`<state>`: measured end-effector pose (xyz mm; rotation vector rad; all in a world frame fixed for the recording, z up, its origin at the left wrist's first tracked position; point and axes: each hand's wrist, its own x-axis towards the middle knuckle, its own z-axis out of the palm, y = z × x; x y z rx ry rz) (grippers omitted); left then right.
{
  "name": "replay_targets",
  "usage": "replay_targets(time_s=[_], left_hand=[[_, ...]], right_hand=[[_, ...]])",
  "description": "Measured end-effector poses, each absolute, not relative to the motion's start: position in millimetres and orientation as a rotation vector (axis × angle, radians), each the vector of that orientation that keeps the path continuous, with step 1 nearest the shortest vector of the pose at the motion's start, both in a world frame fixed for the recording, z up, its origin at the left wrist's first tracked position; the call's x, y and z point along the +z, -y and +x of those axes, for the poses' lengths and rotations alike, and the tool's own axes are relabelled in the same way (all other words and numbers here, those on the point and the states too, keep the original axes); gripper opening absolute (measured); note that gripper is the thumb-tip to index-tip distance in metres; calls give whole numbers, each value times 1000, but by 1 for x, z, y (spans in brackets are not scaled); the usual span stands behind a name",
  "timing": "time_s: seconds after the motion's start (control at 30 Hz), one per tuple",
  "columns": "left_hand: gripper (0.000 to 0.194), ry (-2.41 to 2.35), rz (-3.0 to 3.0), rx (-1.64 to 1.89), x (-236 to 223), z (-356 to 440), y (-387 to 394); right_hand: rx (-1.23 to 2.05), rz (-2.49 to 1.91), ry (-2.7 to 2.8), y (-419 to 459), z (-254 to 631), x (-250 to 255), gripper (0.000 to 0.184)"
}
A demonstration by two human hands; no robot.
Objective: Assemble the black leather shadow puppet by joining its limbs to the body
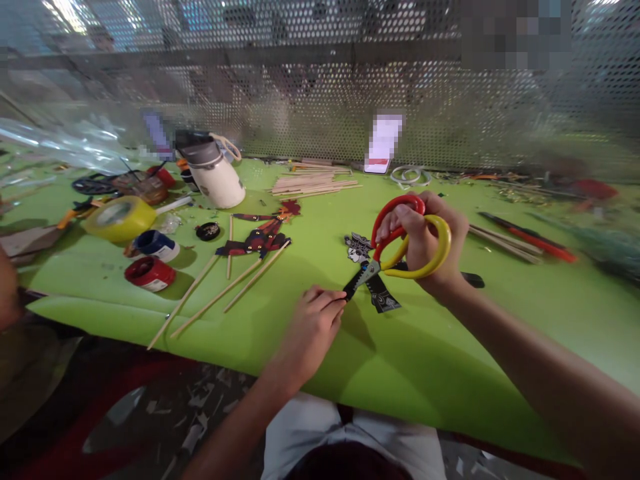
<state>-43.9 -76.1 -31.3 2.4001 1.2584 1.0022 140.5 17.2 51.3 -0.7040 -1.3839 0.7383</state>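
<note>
The left hand (313, 323) pinches the tip of a black strip (351, 289) between thumb and fingers, above the green table (425, 373). The right hand (445, 233) is curled through the red and yellow handles of the scissors (373, 269), whose blades point along the strip toward the left fingertips. The paper figure's head (357, 253) and a patterned black piece (384, 296) lie just beside the blades. The view is soft here, so the strip may or may not sit between the blades. A slip of the strip could skew a cut; closing the blades too far forward could nick a fingertip.
</note>
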Motion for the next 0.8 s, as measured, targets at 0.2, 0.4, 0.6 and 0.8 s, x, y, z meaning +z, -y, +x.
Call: replay_targets(time_s=[0.2, 0.4, 0.6, 0.8], left_hand=[[21, -1300, 2459, 913, -32, -43, 78], [20, -1354, 2528, 846, -30, -42, 81], [26, -1368, 2684, 812, -39, -39, 84], [34, -1409, 2676, 736, -38, -39, 87]], right_hand=[[734, -698, 1395, -16, 142, 51, 16], [732, -681, 1407, -16, 143, 50, 13], [739, -662, 1402, -18, 143, 48, 17], [749, -631, 1416, -19, 144, 48, 16]])
